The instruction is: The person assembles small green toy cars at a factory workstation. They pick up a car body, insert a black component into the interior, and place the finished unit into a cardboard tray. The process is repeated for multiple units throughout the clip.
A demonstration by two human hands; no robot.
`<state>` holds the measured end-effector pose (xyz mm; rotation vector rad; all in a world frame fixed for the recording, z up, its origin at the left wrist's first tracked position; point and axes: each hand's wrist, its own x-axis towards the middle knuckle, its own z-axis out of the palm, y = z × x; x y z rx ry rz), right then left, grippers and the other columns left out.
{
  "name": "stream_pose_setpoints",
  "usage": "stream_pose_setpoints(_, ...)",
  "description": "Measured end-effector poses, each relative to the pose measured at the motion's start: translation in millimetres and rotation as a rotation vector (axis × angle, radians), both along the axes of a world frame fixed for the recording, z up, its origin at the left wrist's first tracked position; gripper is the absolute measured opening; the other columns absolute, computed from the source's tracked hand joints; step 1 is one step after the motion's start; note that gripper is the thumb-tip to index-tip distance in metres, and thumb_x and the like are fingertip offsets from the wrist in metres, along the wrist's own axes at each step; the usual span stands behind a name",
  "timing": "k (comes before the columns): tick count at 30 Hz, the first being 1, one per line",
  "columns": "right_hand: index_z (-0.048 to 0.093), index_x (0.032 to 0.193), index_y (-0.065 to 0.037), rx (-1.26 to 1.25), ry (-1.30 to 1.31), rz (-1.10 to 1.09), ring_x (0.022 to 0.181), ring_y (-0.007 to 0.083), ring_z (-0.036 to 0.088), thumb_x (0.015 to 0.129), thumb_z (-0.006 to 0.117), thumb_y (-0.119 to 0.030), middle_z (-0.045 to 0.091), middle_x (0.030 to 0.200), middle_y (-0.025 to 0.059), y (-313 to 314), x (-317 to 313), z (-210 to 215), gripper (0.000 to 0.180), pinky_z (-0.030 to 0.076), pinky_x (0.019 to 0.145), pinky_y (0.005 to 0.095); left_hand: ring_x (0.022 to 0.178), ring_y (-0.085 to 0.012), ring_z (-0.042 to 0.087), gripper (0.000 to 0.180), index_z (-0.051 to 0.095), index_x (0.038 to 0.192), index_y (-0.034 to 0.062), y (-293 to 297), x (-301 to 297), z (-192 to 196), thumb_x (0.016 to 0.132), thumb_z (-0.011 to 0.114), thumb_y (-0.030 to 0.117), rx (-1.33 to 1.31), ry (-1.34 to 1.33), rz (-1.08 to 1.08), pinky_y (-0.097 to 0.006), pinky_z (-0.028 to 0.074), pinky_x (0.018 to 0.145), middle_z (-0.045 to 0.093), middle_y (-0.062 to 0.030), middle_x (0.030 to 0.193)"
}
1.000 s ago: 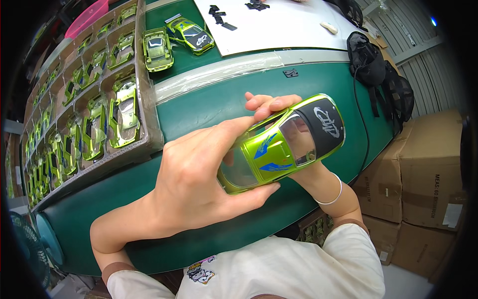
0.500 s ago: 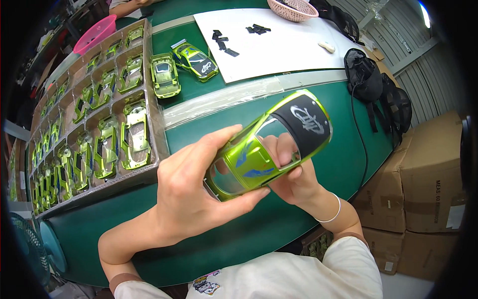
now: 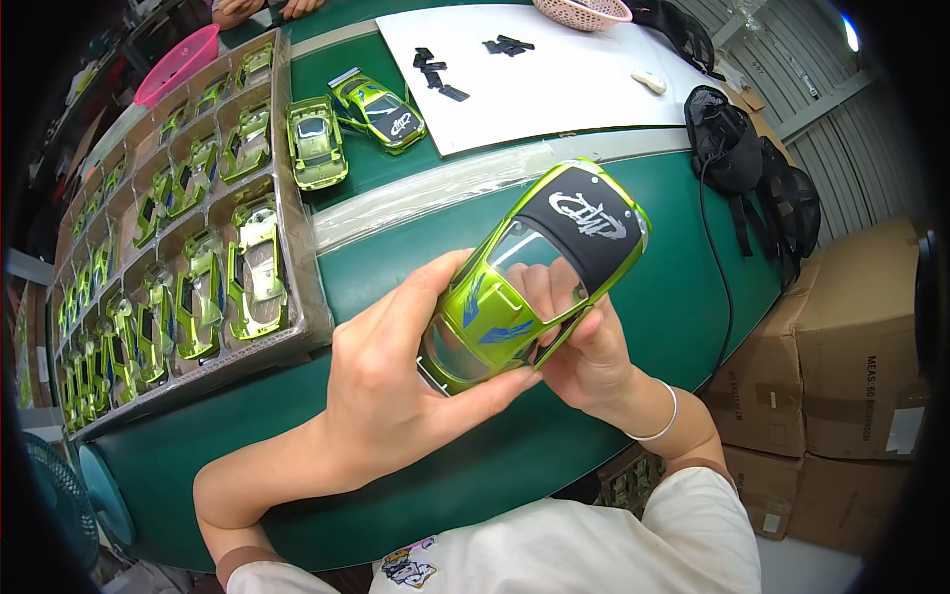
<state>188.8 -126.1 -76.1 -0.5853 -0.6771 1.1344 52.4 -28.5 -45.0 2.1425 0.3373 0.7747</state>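
Two-handed, you hold the green car shell [image 3: 495, 302] over the tabletop [image 3: 673, 307]: left hand [image 3: 381, 361] around its rear, right hand [image 3: 596, 364] gripping its side. Room opens rightward to the curved edge [image 3: 754, 315]; the divided box [image 3: 308, 267] bounds your left.

Cardboard boxes [image 3: 856, 346]: I'm seeing them standing stacked, lower right.
Teal fan [image 3: 57, 480]: it's standing at the lower left edge.
Hot-pink basin [image 3: 178, 67]: it's resting at the upper left.
Pale woven basket [image 3: 584, 14]: it's sitting at the top edge.
Black fabric bundle [image 3: 722, 144]: it's lying upper right.
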Motion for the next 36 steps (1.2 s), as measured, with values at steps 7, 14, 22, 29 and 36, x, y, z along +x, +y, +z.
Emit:
stream_pose_setpoints(7, 0.057, 0.077, -0.011, -0.081, 0.085, 0.068, 0.083, 0.0150, 0.048, 0.078, 0.067, -0.033, 0.055, 0.078, 0.0008, -3.2, -0.2, 4.7, 0.024, 0.028, 0.098, 0.0357, 0.083, -0.0181, 0.063, 0.069, 0.049, 0.112, -0.0051, 7.4, -1.2, 6.4, 0.055, 0.082, 0.017, 0.070, 0.014, 0.008, -0.027, 0.049, 0.074, 0.061, -0.0125, 0.095)
stream_pose_setpoints(14, 0.052, 0.073, -0.010, 0.061, -0.094, -0.012, 0.080, 0.0152, 0.047, 0.079, 0.066, -0.032, 0.052, 0.074, 0.0002, -0.5, 0.5, -6.5, 0.026, 0.027, 0.098, 0.0373, 0.084, -0.0243, 0.063, 0.070, 0.051, 0.113, -0.0040, 5.2, -0.4, 1.0, 0.053, 0.083, 0.016, 0.346, -0.151, 0.084, -0.030, 0.050, 0.073, 0.061, -0.0157, 0.099)
stream_pose_setpoints(22, 0.058, 0.099, -0.009, -0.025, -0.046, -0.082, 0.099, 0.0180, 0.052, 0.083, 0.061, -0.028, 0.058, 0.098, 0.0024, 2.8, -4.7, -9.3, 0.025, 0.037, 0.093, 0.0356, 0.083, -0.0287, 0.061, 0.072, 0.049, 0.113, -0.0021, 14.0, -3.4, 0.4, 0.051, 0.082, 0.013, 0.536, -0.168, 0.140, -0.033, 0.050, 0.070, 0.058, -0.0176, 0.102)
stream_pose_setpoints(29, 0.047, 0.119, -0.006, -0.120, -0.201, -0.224, 0.104, 0.0195, 0.054, 0.080, 0.065, -0.028, 0.055, 0.113, 0.0068, -3.0, -5.4, -19.6, 0.049, 0.044, 0.092, 0.0359, 0.078, -0.0241, 0.062, 0.065, 0.048, 0.108, -0.0007, 14.8, -6.0, 9.1, 0.056, 0.082, 0.019, 0.186, -0.022, 0.066, -0.031, 0.049, 0.064, 0.058, -0.0159, 0.096)
stream_pose_setpoints(36, 0.060, 0.083, -0.014, 0.095, -0.517, -0.296, 0.089, 0.0169, 0.056, 0.053, 0.082, -0.016, 0.058, 0.086, -0.0009, -12.9, 5.8, -9.0, 0.038, 0.033, 0.098, 0.0428, 0.103, -0.0152, 0.048, 0.040, 0.041, 0.114, 0.0019, 19.4, -9.6, 16.9, 0.089, 0.052, 0.032, -0.954, 0.023, -0.442, -0.031, 0.037, 0.091, 0.050, -0.0096, 0.110)
